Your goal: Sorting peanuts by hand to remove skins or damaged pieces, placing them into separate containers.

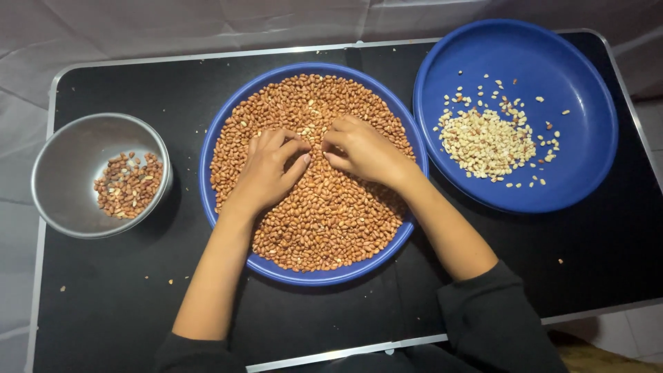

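No packages, labels, signs or screens show anywhere in the view
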